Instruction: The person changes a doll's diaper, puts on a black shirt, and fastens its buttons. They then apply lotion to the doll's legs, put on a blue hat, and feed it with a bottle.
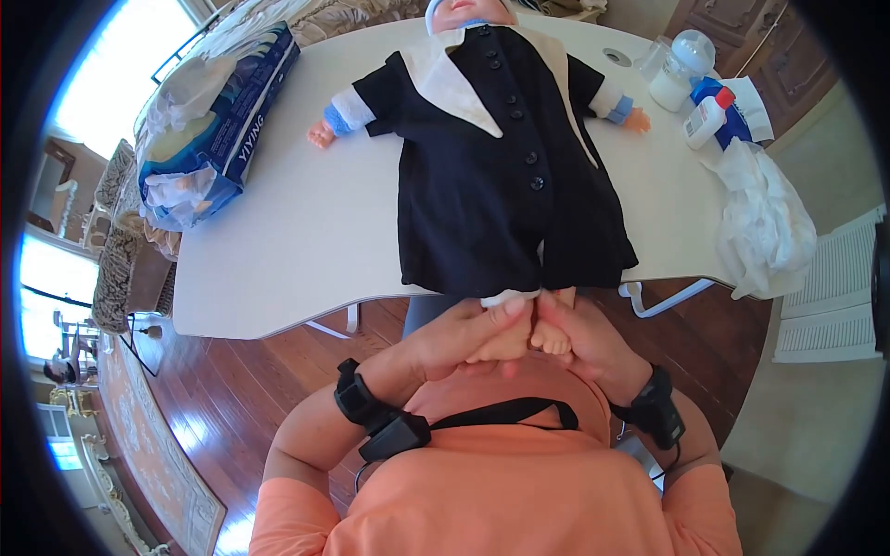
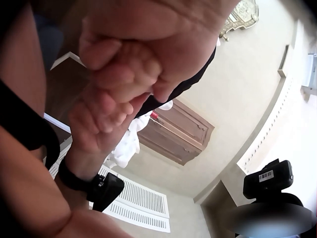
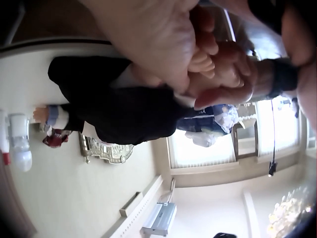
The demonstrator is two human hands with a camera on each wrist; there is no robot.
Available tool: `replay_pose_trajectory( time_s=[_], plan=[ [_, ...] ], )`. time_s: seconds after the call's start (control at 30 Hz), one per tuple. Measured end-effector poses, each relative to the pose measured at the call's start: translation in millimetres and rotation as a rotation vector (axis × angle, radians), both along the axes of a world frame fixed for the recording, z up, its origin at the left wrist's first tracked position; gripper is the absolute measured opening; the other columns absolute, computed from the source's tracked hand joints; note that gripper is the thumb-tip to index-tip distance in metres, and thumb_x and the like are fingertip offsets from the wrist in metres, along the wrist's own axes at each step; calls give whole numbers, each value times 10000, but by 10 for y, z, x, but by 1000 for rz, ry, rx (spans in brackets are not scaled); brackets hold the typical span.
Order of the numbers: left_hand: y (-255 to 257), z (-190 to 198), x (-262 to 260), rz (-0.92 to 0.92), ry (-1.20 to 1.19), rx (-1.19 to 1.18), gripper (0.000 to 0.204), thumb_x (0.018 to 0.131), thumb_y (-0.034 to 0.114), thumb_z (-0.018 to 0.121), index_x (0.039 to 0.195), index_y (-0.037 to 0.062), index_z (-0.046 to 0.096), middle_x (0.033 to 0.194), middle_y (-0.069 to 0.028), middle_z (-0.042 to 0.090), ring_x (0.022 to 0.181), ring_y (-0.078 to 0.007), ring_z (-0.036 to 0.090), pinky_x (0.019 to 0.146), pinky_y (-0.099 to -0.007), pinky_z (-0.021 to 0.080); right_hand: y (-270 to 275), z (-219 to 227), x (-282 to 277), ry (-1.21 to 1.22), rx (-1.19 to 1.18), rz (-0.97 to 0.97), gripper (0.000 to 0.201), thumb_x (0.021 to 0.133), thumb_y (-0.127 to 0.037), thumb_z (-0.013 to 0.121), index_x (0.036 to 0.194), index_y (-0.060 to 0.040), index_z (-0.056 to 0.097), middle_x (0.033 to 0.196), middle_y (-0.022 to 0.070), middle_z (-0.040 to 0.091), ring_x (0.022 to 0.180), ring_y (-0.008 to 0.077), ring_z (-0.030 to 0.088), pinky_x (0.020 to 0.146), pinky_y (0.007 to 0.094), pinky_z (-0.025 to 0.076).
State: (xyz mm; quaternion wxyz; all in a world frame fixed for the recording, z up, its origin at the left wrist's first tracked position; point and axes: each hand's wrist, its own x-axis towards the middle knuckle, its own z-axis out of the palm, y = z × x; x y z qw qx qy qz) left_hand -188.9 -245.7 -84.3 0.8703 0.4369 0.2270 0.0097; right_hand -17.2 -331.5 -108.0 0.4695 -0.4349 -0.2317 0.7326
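A baby doll (image 1: 461, 17) lies on its back on the white table, dressed in a black buttoned outfit (image 1: 473, 204) with a wide cream collar (image 1: 451, 88). White and blue cuffs show at its arms. Its bare feet extend past the front edge, close to the person's body. My left hand (image 1: 459, 338) grips one doll foot (image 1: 505, 346), thumb on top. Around the other foot (image 1: 551, 339) my right hand (image 1: 598, 335) is curled, the small toes poking out. In the right wrist view, toes (image 3: 202, 63) show between the two hands.
A blue diaper pack (image 1: 236, 130) stands at the table's left. On the right are a baby bottle (image 1: 669, 91), a white bottle with red cap (image 1: 705, 122), a blue packet (image 1: 732, 120) and a crumpled white plastic bag (image 1: 765, 213). The table's front edge (image 1: 269, 329) curves near the hands.
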Motion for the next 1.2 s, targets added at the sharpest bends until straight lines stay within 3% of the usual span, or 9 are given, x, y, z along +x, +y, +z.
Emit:
replay_pose_trajectory(
  time_s=[0.13, 0.37, 0.43, 0.6, 0.7, 0.77, 0.93, 1.03, 1.2],
  plan=[
    [-28, -20, -117, -40, 80, 101, 510, 839, 549, 413, 758, 61, 536, 589, 4, 463, 479, -38, 391, 416, -167, 278, -75, 135, 6, 197, -90, 46, 395, 881, -378, 455, 690, -40, 533, 559, 24, 498, 446, 44, 420, 382, 175, 312],
    [-4, -141, -32, -257, 69, 89, 397, 839, 385, 539, 1043, 46, 505, 765, 42, 487, 646, -45, 443, 529, -167, 347, -69, 358, 142, -229, 57, 167, 320, 884, -304, 471, 772, -21, 571, 605, 16, 543, 486, 60, 472, 451, 187, 373],
    [-92, -268, 19, -310, -242, 563, 414, 832, 329, 567, 1108, 32, 481, 847, 25, 538, 689, -107, 496, 595, -245, 413, -106, 417, 282, -309, 22, 266, 306, 882, -290, 475, 796, -15, 578, 635, 24, 565, 515, 68, 498, 475, 198, 393],
    [154, 208, 85, -859, 18, 702, 412, 825, 285, 572, 1116, -1, 515, 912, -94, 602, 786, -173, 566, 738, -246, 437, -170, 490, 646, -993, 274, 68, 302, 880, -265, 466, 813, 13, 562, 629, 35, 559, 553, 95, 518, 495, 246, 406],
    [500, 606, -87, -536, -181, 691, 212, 855, 173, 506, 933, -11, 577, 796, -90, 617, 720, -148, 583, 654, -262, 464, -198, 651, 853, -1020, 92, 79, 230, 861, -214, 494, 825, 1, 566, 594, 19, 544, 509, 115, 514, 471, 278, 401],
    [818, 721, -173, -168, -320, 611, 233, 856, 185, 516, 951, -15, 589, 883, -96, 614, 784, -145, 581, 698, -259, 466, -216, 664, 981, -1553, 279, -140, 176, 787, -155, 559, 819, 18, 568, 615, 117, 579, 577, 246, 578, 535, 334, 431],
    [2236, 389, -153, 517, 298, 1881, 511, 708, 230, 653, 1142, 11, 493, 1037, -182, 566, 927, -298, 552, 821, -349, 423, 135, 1037, 519, -1718, 659, -308, 392, 689, -224, 653, 1014, -41, 531, 1018, 186, 518, 897, 343, 521, 754, 407, 422],
    [2551, 185, -221, 349, 423, 1442, 595, 686, 230, 659, 1194, 14, 436, 1011, -197, 570, 918, -327, 556, 809, -339, 430, 400, 890, 134, -1873, 720, -35, 683, 612, -349, 704, 1188, -95, 438, 1291, 207, 296, 1163, 426, 302, 898, 535, 297],
    [2214, 272, -418, 248, 471, 1486, 570, 661, 219, 662, 1137, -4, 441, 937, -214, 578, 883, -319, 567, 779, -339, 431, 586, 873, 413, -1842, 734, 66, 711, 566, -287, 706, 1198, -107, 434, 1325, 174, 265, 1200, 429, 249, 910, 556, 279]
  ],
)
